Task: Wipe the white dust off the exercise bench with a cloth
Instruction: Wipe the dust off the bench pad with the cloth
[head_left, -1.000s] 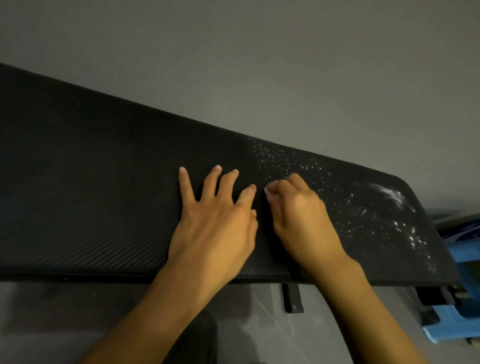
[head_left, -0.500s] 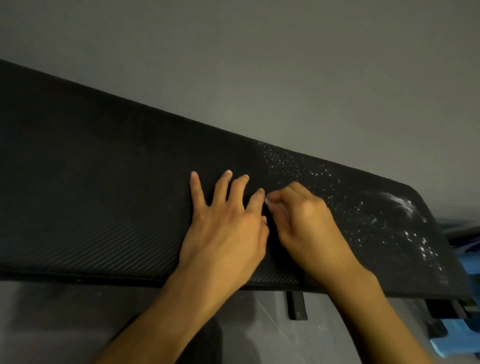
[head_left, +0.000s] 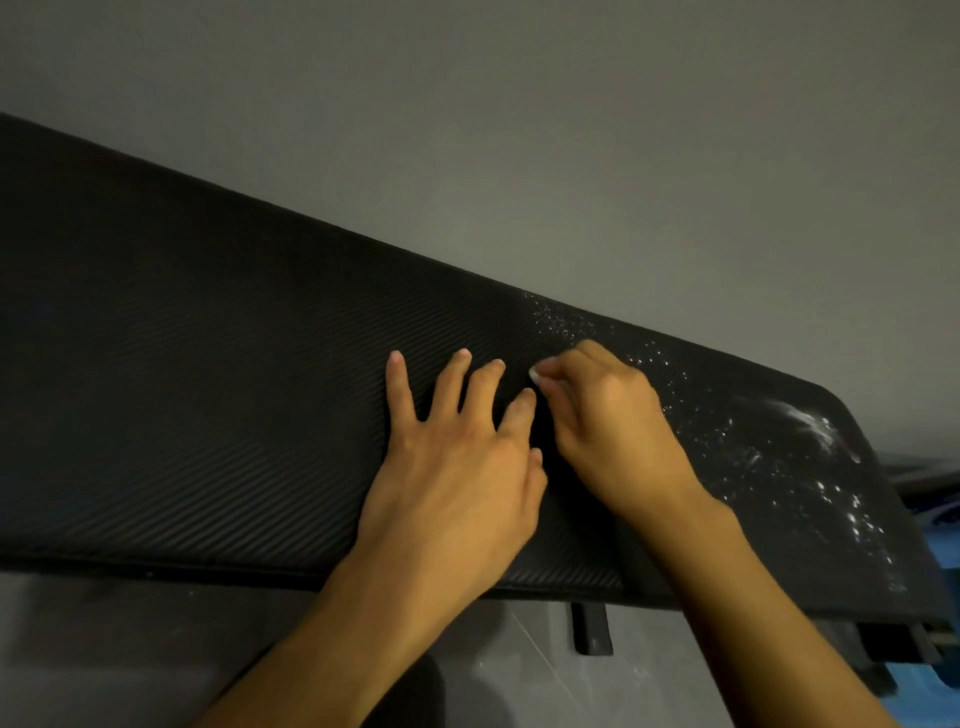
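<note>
The black ribbed exercise bench (head_left: 208, 415) runs across the view, sloping down to the right. White dust (head_left: 810, 447) speckles its right end, with a thicker smear near the far right corner. My left hand (head_left: 457, 467) lies flat on the pad with its fingers spread. Touching it on the right, my right hand (head_left: 613, 426) is curled at the left limit of the dust. A smooth black patch under and between the hands looks like a dark cloth (head_left: 543, 441), mostly hidden by the right hand.
A grey wall (head_left: 571, 130) rises behind the bench. Below the near edge are the grey floor (head_left: 130, 649) and a short black bench support (head_left: 592, 631). Blue plastic items (head_left: 930, 525) stand past the bench's right end.
My right hand has slid a little toward the far edge, into the first specks of dust. The left hand has stayed flat beside it. The view has shifted slightly.
</note>
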